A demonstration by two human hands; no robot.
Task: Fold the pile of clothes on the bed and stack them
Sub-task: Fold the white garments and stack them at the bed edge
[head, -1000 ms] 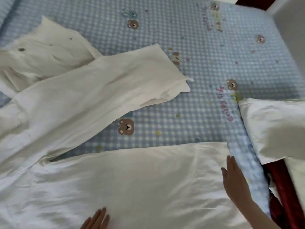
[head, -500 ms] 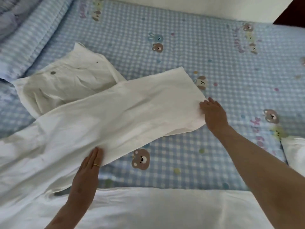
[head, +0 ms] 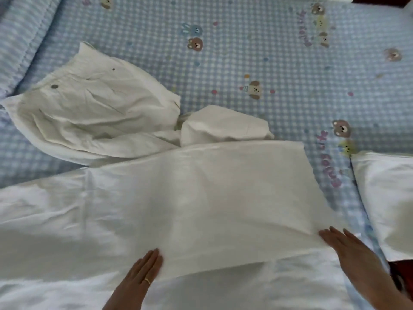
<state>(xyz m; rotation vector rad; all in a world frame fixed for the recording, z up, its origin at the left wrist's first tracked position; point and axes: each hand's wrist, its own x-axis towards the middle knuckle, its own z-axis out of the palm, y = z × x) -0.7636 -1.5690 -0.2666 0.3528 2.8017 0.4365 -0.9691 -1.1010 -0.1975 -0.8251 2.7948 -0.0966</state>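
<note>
Bed sheet [head: 279, 70] showing blue-white gingham with brown bears; clothes [head: 190, 198] reading plain white; gold ring [head: 147, 281] glinting on left hand [head: 139, 276].

Both hands lie flat on white trousers [head: 201, 198] spread over the checked bed sheet [head: 290, 63]: left hand [head: 143, 276] on the near edge, right hand [head: 348, 249] at the folded leg's corner

Soft matt cloth all over

The white trousers [head: 201, 198] are thin, smooth woven cloth, creased in places; the bed sheet [head: 290, 63] is matt checked printed cotton-like fabric.
</note>
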